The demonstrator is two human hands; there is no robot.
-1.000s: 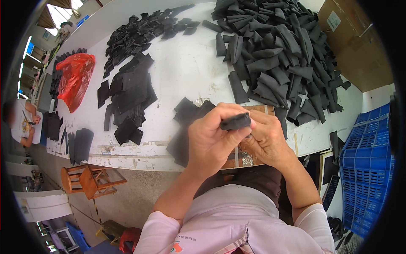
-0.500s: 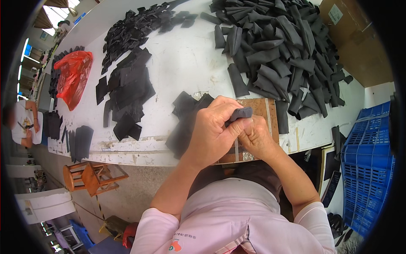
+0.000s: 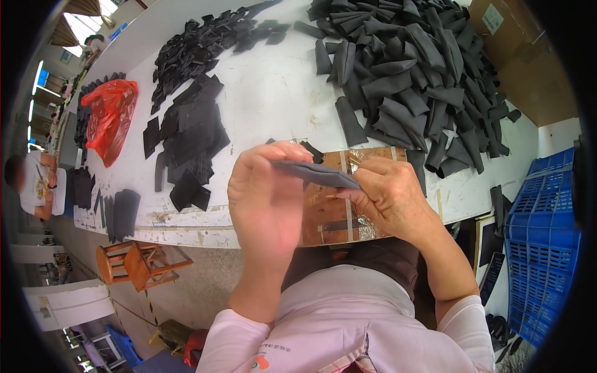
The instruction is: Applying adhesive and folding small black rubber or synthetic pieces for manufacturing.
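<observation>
A dark grey fabric sleeve (image 3: 317,174), flat and seen nearly edge-on, stretches between my two hands above the table's near edge. My left hand (image 3: 264,199) is closed on its left end, the palm partly turned toward me and the fingertips curled behind the cloth. At the other end my right hand (image 3: 388,193) pinches the sleeve between thumb and bent fingers. Below lies a brown board (image 3: 323,217) with strips of tape across it. A few black fabric pieces (image 3: 313,151) show just beyond my left hand, mostly hidden by it.
A big heap of dark grey sleeves (image 3: 404,81) fills the table's far right, beside a cardboard box (image 3: 528,68). Black flat pieces (image 3: 193,137) and a red plastic bag (image 3: 111,121) lie left. Blue crates (image 3: 540,248) stand right, a wooden stool (image 3: 143,264) left. Another person (image 3: 43,186) works far left.
My hands have moved apart, the left one leftward and turned palm-up, the right one slightly right. The sleeve, mostly hidden in my hands before, now shows lengthwise between them.
</observation>
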